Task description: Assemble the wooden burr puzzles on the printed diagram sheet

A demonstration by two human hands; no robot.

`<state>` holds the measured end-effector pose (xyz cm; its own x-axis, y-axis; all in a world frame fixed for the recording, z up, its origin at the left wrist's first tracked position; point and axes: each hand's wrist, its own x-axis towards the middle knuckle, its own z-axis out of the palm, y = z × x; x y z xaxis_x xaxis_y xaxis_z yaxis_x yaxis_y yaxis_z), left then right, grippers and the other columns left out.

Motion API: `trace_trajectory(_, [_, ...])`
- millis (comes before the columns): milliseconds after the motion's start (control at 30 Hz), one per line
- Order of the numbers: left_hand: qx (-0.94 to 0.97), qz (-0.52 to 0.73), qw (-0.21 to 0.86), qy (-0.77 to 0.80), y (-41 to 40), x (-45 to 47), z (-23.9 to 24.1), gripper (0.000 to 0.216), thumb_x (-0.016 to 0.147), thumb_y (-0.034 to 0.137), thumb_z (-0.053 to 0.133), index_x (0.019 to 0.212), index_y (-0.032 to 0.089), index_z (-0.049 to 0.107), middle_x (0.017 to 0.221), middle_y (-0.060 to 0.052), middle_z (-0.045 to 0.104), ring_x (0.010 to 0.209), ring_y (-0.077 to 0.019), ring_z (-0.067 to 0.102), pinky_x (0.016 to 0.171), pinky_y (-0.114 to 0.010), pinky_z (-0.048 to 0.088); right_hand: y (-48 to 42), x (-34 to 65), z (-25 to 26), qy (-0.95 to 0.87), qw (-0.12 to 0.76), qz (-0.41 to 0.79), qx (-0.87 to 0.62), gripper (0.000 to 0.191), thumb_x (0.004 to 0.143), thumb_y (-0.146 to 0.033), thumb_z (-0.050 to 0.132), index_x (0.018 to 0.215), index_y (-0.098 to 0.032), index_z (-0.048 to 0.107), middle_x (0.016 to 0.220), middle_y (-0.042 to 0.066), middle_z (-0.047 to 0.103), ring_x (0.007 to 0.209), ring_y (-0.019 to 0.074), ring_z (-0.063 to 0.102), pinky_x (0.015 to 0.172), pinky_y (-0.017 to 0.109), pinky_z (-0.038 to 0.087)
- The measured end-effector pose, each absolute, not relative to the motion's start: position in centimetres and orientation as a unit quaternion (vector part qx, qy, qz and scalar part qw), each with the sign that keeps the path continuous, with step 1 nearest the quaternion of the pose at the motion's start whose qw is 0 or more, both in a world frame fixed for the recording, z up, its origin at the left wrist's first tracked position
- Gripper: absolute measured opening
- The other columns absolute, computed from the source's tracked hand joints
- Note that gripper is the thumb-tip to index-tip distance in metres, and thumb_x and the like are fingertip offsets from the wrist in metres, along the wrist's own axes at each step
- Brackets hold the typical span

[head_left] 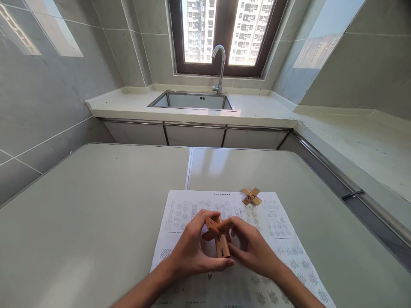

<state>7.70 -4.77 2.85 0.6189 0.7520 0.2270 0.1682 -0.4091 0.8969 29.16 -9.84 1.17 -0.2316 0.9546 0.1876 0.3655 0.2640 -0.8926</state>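
Between both hands is a wooden burr puzzle (221,240), its reddish-brown notched sticks crossing one another, with a black mark on the stick nearest me. My left hand (194,244) grips it from the left, thumb under the near end and fingers over the far end. From the right, my right hand (252,246) pinches the sticks with thumb and fingers. The puzzle is held above a printed sheet (180,214) covered in small diagrams. A second, lighter wooden burr puzzle (251,196) rests at the sheet's far edge, beyond my right hand. My fingers partly hide the held sticks.
The sheet lies on a pale table (96,214) with a seam running away from me. Beyond it are a white counter (257,102), a sink (192,100) and a curved tap (221,64) below a window. Another counter (359,137) runs along the right.
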Motion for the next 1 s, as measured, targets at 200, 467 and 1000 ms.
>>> trace_trajectory(200, [0.747, 0.302, 0.495, 0.326, -4.9, 7.8, 2.9, 0.088, 0.065, 0.04, 0.097, 0.139, 0.025, 0.05, 0.129, -0.01, 0.065, 0.115, -0.0316, 0.066, 0.101, -0.045, 0.052, -9.6, 29.7, 0.3, -0.661, 0.391, 0.377, -0.518, 0.015, 0.096, -0.032, 0.067, 0.106, -0.023, 0.074, 0.08, 0.0, 0.066, 0.072, 0.0196, 0.058, 0.071, 0.031, 0.047])
trace_trajectory(467, [0.743, 0.293, 0.467, 0.38, -5.1, 8.0, 3.2, 0.096, 0.062, 0.038, 0.096, 0.142, 0.025, 0.046, 0.134, -0.013, 0.066, 0.122, -0.0348, 0.065, 0.109, -0.052, 0.048, -9.4, 29.9, 1.3, -0.6, 0.406, 0.44, -0.531, 0.032, 0.096, -0.041, 0.069, 0.122, -0.025, 0.076, 0.106, 0.005, 0.079, 0.094, 0.0265, 0.07, 0.087, 0.036, 0.053])
trace_trajectory(1000, [0.545, 0.315, 0.72, 0.292, -3.9, 7.2, 2.9, 0.082, 0.084, 0.072, 0.073, 0.142, 0.02, 0.049, 0.124, -0.018, 0.072, 0.105, -0.0313, 0.072, 0.089, -0.044, 0.056, -8.8, 30.8, -0.2, -0.553, 0.448, 0.262, -0.652, 0.039, 0.093, -0.055, 0.073, 0.116, -0.024, 0.075, 0.104, 0.008, 0.078, 0.085, 0.0277, 0.069, 0.074, 0.038, 0.055])
